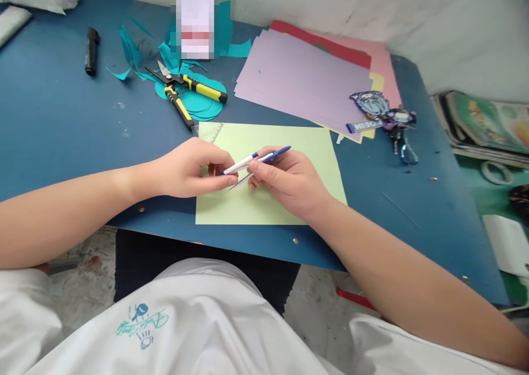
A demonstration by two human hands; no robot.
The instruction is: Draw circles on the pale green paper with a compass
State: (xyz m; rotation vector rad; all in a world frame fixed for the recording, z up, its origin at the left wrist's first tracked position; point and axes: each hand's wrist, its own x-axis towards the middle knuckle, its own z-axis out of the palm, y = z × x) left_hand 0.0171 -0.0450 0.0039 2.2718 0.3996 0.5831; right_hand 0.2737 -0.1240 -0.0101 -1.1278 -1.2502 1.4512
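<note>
Over a sheet of light green paper (264,212), my two hands are close together. My right hand (295,179) is closed around a drawing compass (270,157) with a blue top, its thin metal leg pointing down to the left. A white pen with blue ends (242,164) lies alongside the compass; whether the two are joined I cannot tell. The fingers of my left hand (202,168) pinch the pen's lower end. A clear ruler edge (217,132) shows at the paper's upper left corner.
Yellow-black pruning shears (182,91) rest on cut turquoise paper circles (206,107), with scraps behind. A black marker (91,52) lies left. Coloured sheets (301,74) are stacked at the back, with a keychain bundle (386,116) on their right edge. Magazines (487,127) sit at right.
</note>
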